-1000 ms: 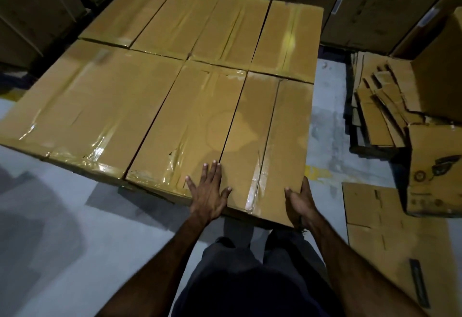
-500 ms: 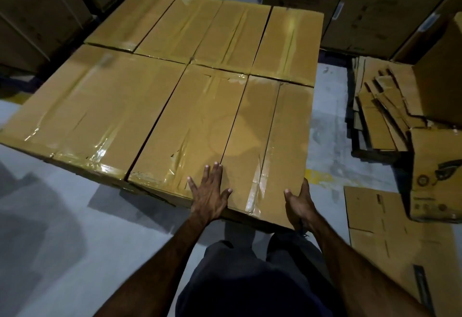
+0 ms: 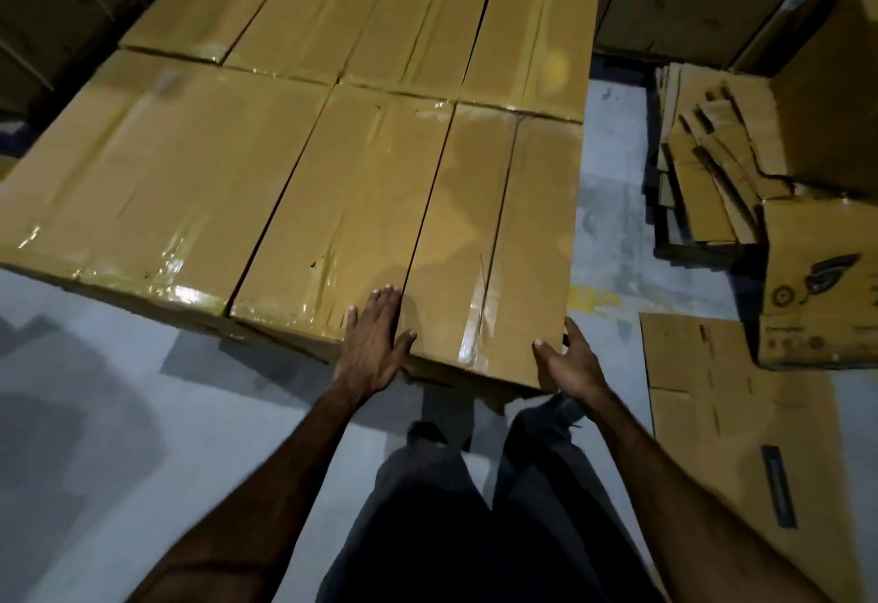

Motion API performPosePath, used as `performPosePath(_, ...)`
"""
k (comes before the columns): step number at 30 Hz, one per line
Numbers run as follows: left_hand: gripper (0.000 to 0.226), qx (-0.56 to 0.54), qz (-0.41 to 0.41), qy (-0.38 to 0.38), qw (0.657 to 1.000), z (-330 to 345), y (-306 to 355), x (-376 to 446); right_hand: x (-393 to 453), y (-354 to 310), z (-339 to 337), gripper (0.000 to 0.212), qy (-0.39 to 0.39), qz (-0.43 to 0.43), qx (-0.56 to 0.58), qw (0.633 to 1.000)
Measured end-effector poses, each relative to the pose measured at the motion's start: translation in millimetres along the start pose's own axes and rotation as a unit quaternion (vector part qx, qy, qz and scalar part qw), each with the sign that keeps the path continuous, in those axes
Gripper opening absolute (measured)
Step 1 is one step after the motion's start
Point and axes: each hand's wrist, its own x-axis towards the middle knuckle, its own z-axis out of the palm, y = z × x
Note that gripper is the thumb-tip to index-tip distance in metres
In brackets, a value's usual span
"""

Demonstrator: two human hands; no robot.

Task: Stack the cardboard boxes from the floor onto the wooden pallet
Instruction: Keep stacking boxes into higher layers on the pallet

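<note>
The left hand lies flat, fingers straight, on the near-right taped box's near left corner, while the right hand, fingers loosely cupped, hugs its right near corner, its long axis running toward twelve o'clock.

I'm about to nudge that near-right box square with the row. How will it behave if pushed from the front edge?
The near-right cardboard box probably slides stiffly as one block: its top looks flat and its seam is taped. Glossy tape may be slippery under the left hand, which lies flat across the gap to the neighbouring box. Tipping seems unlikely; it looks long and low. The right hand at the corner could steer it.
</note>
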Motion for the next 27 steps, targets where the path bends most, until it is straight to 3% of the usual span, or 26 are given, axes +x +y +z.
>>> performPosePath(3,0.074,-0.029,-0.01,0.006,1.0,-6,-8,-27,-25,9,9,0.059,0.01,-0.017,-0.031,0.999)
performPosePath(8,0.074,-0.041,-0.034,0.036,0.998,-19,-24,-71,-55,5,20,0.067,0.066,-0.103,-0.174,0.977)
performPosePath(13,0.075,-0.068,-0.103,0.092,0.988,-37,-13,-122,-63,-19,37,0.064,0.03,-0.218,-0.24,0.945)
performPosePath(19,0.074,-0.059,-0.138,0.125,0.981,-48,-14,-174,-78,-43,71,0.063,-0.034,-0.301,-0.236,0.923)
performPosePath(23,0.069,-0.043,-0.151,0.125,0.98,-57,-36,-185,-84,-54,98,0.069,-0.069,-0.355,-0.257,0.896)
performPosePath(27,0.082,-0.027,-0.169,0.097,0.981,-66,-72,-179,-89,-72,123,0.074,-0.107,-0.37,-0.306,0.871)
